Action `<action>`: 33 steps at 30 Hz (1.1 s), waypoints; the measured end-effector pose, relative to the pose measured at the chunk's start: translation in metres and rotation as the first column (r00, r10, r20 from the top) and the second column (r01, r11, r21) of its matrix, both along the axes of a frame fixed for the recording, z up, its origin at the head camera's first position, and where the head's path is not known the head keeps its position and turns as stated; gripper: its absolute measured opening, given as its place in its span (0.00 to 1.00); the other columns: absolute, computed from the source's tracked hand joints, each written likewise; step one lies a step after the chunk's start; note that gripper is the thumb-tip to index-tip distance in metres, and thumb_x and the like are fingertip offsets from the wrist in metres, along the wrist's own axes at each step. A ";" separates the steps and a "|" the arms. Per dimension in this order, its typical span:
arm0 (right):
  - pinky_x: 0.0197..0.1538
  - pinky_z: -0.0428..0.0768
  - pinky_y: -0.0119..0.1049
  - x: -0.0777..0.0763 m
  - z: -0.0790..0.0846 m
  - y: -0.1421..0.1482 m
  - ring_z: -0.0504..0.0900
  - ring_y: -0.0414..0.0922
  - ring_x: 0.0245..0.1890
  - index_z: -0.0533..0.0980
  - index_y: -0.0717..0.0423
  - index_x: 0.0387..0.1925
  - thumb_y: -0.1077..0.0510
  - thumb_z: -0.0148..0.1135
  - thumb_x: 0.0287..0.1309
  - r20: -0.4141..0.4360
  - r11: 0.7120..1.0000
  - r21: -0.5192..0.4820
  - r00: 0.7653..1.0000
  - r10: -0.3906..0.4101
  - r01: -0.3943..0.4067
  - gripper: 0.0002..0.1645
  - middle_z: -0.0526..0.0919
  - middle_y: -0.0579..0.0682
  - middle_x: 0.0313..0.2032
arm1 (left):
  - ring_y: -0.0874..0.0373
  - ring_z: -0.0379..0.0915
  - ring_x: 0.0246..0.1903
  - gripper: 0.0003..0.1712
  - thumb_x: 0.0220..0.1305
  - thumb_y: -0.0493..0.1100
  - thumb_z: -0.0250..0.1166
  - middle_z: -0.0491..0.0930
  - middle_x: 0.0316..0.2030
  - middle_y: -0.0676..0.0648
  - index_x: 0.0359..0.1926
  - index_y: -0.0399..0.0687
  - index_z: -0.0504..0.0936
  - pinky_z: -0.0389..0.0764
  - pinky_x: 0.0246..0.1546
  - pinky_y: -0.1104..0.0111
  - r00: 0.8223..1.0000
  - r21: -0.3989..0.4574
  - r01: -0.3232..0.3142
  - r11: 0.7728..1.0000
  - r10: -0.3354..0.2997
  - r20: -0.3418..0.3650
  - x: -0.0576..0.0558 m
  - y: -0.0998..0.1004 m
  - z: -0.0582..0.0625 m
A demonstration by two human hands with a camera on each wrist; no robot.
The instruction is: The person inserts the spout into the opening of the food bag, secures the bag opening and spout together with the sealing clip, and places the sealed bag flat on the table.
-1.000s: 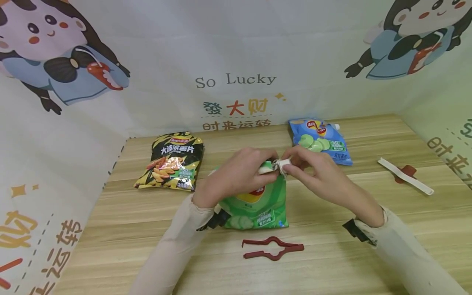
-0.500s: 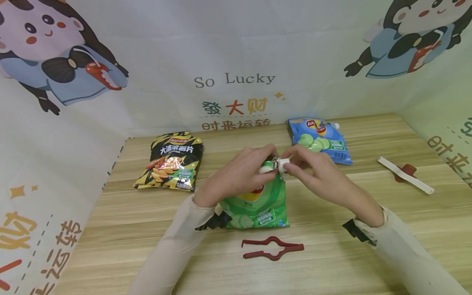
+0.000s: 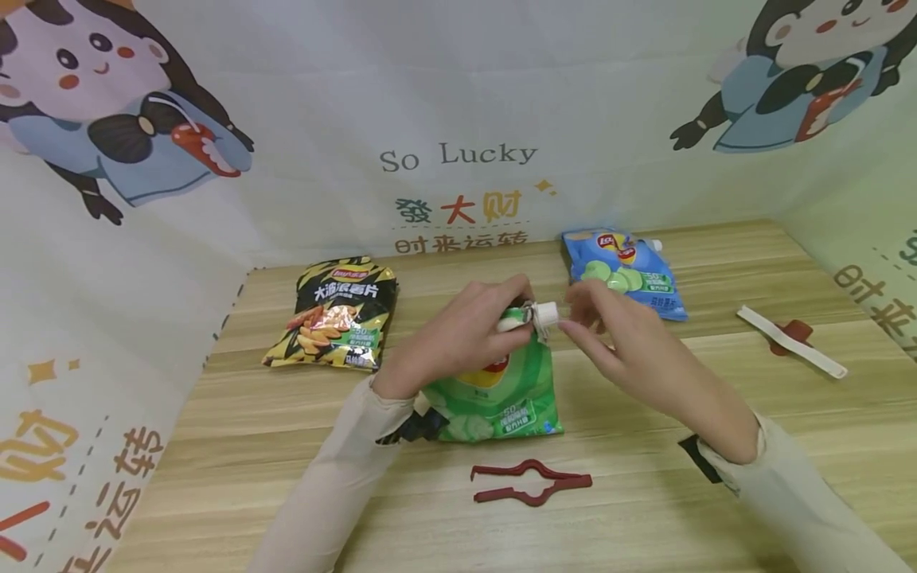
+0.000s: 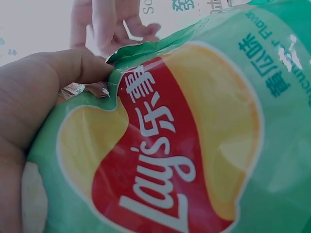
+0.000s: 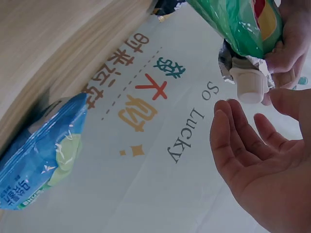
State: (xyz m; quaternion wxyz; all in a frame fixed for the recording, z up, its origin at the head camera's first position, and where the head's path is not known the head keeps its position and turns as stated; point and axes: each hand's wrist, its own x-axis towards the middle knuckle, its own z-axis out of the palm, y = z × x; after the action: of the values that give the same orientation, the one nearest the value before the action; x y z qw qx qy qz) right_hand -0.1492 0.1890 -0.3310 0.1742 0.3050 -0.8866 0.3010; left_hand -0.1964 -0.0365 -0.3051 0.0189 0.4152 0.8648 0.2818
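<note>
My left hand (image 3: 466, 330) grips the gathered top of a green bag of cucumber-flavour potato chips (image 3: 494, 406), pinching it between thumb and fingers. A white spout cap (image 3: 546, 313) sticks out of the bunched mouth toward the right; crumpled silvery foil surrounds its base in the right wrist view. Just beyond the cap hovers my right hand (image 3: 630, 342), its fingers loosely bent and nothing between them. In the right wrist view the thumb is very close to the cap (image 5: 250, 87); whether it touches I cannot tell. The left wrist view shows the bag's front (image 4: 160, 145) filling most of the picture.
A dark red bag clip (image 3: 530, 482) lies spread on the wooden table (image 3: 645, 509) in front of the green bag. Behind stand a black-and-yellow chip bag (image 3: 337, 314) at left and a blue one (image 3: 630, 274) at right. A white strip (image 3: 788, 340) lies across a dark red piece at far right.
My right hand has let go of the white cap and drawn slightly to the right, its fingers loosened. The left hand keeps its grip on the green bag.
</note>
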 end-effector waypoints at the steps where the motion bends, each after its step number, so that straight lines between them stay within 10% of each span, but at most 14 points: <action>1: 0.36 0.81 0.37 0.002 -0.001 0.001 0.79 0.39 0.36 0.71 0.58 0.50 0.60 0.61 0.68 -0.013 1.000 0.010 1.000 -0.002 0.002 0.12 0.81 0.46 0.37 | 0.62 0.71 0.23 0.08 0.67 0.39 0.63 0.79 0.33 0.51 0.45 0.45 0.73 0.74 0.21 0.74 1.000 -0.002 -0.002 1.000 0.002 -0.001 0.000 0.000 0.000; 10: 0.37 0.80 0.37 0.024 -0.018 0.011 0.78 0.40 0.36 0.72 0.52 0.43 0.60 0.65 0.65 -0.046 0.994 0.111 0.999 0.006 -0.001 0.09 0.78 0.44 0.35 | 0.62 0.72 0.24 0.08 0.66 0.38 0.64 0.80 0.33 0.52 0.43 0.45 0.74 0.75 0.23 0.74 0.999 0.012 -0.016 1.000 0.017 -0.029 0.000 -0.008 -0.002; 26: 0.42 0.83 0.35 0.051 -0.053 0.008 0.80 0.38 0.41 0.80 0.51 0.45 0.61 0.68 0.60 0.001 0.945 0.232 0.972 0.235 -0.229 0.12 0.81 0.43 0.41 | 0.61 0.70 0.25 0.07 0.66 0.37 0.63 0.80 0.32 0.51 0.43 0.45 0.74 0.74 0.23 0.71 0.997 0.000 -0.057 0.998 0.057 -0.060 -0.001 -0.032 0.001; 33: 0.50 0.79 0.34 0.066 -0.066 -0.010 0.76 0.35 0.47 0.81 0.48 0.45 0.56 0.66 0.64 0.183 0.888 0.168 0.898 0.399 -0.429 0.08 0.80 0.37 0.44 | 0.61 0.69 0.24 0.07 0.67 0.38 0.62 0.80 0.32 0.50 0.44 0.45 0.74 0.72 0.23 0.71 0.995 0.004 -0.066 0.998 0.066 -0.068 0.000 -0.037 0.000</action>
State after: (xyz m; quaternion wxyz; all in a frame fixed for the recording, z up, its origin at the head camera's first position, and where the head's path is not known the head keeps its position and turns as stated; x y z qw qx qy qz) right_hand -0.0832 0.1788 -0.3974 0.0095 0.4812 -0.8372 0.2597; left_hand -0.1965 -0.0736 -0.3051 -0.0204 0.3957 0.8779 0.2688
